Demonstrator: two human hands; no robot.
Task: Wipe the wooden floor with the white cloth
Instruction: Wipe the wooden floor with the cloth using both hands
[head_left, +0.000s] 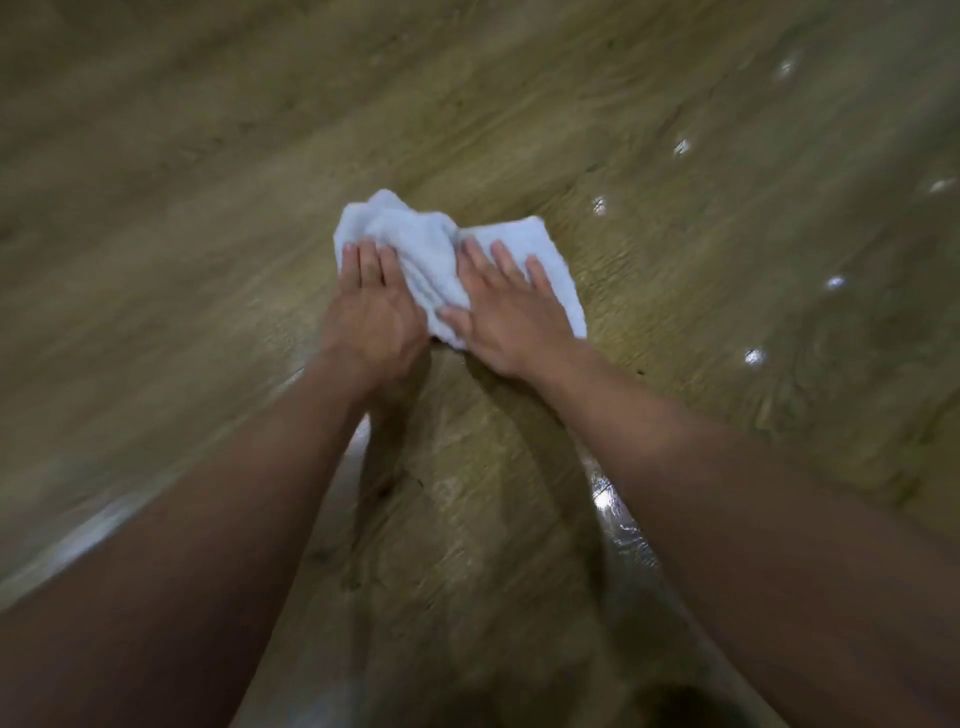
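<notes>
A crumpled white cloth lies on the wooden floor in the middle of the view. My left hand presses flat on the cloth's left part, fingers straight. My right hand presses flat on its right part, fingers spread and straight. Both arms reach forward from the bottom of the view. The cloth bunches up between and beyond the two hands.
Small bright light reflections dot the floor to the right of the cloth. A shiny wet-looking streak runs beside my right forearm, another pale streak at the lower left. The view is blurred by motion.
</notes>
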